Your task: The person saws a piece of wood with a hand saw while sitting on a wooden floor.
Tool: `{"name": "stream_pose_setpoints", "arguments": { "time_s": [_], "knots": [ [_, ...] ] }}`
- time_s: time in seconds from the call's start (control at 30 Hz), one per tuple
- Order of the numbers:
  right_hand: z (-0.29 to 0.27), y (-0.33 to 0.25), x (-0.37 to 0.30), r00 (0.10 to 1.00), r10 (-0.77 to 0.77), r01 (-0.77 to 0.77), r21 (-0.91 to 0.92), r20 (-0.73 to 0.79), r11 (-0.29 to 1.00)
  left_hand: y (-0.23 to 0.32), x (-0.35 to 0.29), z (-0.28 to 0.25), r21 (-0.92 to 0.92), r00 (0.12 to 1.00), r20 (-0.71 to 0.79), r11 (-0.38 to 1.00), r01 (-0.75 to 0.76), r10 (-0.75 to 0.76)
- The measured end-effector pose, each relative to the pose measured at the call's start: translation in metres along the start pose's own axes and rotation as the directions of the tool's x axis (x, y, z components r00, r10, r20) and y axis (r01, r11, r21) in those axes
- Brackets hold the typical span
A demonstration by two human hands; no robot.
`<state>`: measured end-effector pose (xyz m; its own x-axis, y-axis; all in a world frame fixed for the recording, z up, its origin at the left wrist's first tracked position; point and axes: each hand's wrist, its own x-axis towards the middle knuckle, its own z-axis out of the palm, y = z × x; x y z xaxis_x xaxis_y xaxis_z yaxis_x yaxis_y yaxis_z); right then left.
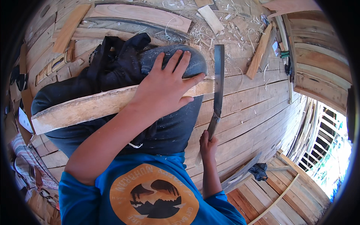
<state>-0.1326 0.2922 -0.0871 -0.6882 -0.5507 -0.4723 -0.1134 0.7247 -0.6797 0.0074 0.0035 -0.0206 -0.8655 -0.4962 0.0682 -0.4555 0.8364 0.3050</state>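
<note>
A pale, rough-edged wooden board (90, 105) lies across my legs, its right end over the knee of my dark trousers. My left hand (161, 80) presses on it from above with fingers spread; some fingertips reach past the far edge onto the knee, and the thumb points to the right. My right hand (208, 146) is wrapped round the handle of a handsaw (219, 75), whose blade stands up away from me. The toothed left edge of the blade meets the board's right end. How deep it sits in the wood I cannot tell.
Wood shavings and offcuts (210, 19) litter the plank floor (243, 95) ahead. A long plank (142, 15) lies beyond my knees, near a leaning board (71, 28). Stacked timber (318, 56) stands at the right, and a person's hand (38, 179) shows at the far left.
</note>
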Motion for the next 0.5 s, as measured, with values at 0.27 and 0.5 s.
{"name": "stream_pose_setpoints", "arguments": {
  "time_s": [0.27,0.5],
  "knots": [
    [-0.001,-0.010,0.021,0.998,-0.060,0.060,0.004,-0.003,0.998,0.004,0.000,0.003,-0.007,1.000,-0.012,1.000,0.001,-0.001],
    [-0.025,-0.003,-0.004,0.995,-0.095,0.087,-0.179,-0.032,0.980,0.006,0.001,0.001,-0.014,0.999,0.011,0.999,0.031,-0.031]
  ]
}}
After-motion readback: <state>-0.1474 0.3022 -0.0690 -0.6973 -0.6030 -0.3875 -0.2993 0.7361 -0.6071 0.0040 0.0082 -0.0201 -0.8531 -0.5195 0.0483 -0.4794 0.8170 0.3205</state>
